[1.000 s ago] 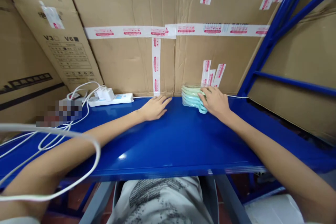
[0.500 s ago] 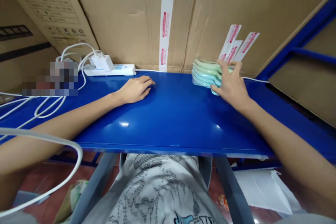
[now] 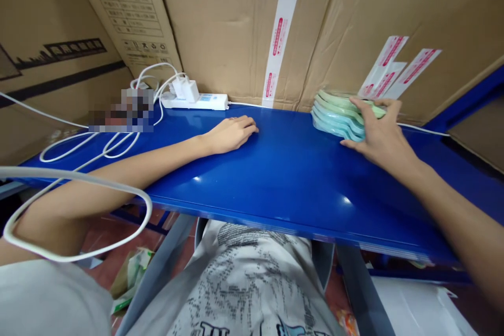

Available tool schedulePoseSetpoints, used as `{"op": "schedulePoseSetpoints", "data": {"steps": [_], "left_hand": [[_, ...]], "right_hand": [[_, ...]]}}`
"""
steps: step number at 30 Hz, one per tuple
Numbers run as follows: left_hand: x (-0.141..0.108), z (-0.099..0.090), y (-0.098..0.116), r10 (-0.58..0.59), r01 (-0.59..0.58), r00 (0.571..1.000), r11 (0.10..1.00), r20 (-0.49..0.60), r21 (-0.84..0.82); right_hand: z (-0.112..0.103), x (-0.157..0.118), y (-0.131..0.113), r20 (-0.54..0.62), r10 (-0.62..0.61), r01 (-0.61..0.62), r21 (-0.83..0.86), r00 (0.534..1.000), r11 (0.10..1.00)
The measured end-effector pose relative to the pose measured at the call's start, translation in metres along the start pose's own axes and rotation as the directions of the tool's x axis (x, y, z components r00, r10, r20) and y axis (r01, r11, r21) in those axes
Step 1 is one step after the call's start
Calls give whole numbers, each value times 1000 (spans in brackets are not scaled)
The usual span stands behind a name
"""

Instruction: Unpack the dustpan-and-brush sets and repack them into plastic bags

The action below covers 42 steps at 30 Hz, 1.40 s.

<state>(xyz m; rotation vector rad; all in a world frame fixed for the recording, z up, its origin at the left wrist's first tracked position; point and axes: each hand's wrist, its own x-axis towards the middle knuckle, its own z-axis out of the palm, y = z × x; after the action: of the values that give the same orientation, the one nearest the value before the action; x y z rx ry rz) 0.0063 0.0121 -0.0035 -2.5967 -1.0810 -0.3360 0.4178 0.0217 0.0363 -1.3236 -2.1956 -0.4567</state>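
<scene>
A stack of pale green and light blue curved items in clear plastic (image 3: 338, 115) lies at the back right of the blue table (image 3: 252, 184), against the cardboard. My right hand (image 3: 384, 134) is at the stack's right end, its fingers over the top green piece and its thumb low near the blue ones, spread apart around that end. My left hand (image 3: 232, 134) rests palm down on the table left of the stack, fingers loosely bent and holding nothing.
A white power strip (image 3: 197, 101) with plugs sits at the back left. White cables (image 3: 114, 142) loop over the left side, one hanging across my left arm. Cardboard (image 3: 244, 26) with tape stands behind the table. A blurred-out patch (image 3: 126, 115) lies beside the cables.
The view has shifted, so the table and its things appear further right. My right hand is still at the stack's right end; my left hand still rests on the table.
</scene>
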Motion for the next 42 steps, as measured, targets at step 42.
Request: {"op": "schedulePoseSetpoints", "data": {"steps": [42], "left_hand": [[-8, -6, 32, 246, -179, 960, 906, 133, -382]], "right_hand": [[34, -12, -38, 454, -470, 250, 464, 757, 850]]}}
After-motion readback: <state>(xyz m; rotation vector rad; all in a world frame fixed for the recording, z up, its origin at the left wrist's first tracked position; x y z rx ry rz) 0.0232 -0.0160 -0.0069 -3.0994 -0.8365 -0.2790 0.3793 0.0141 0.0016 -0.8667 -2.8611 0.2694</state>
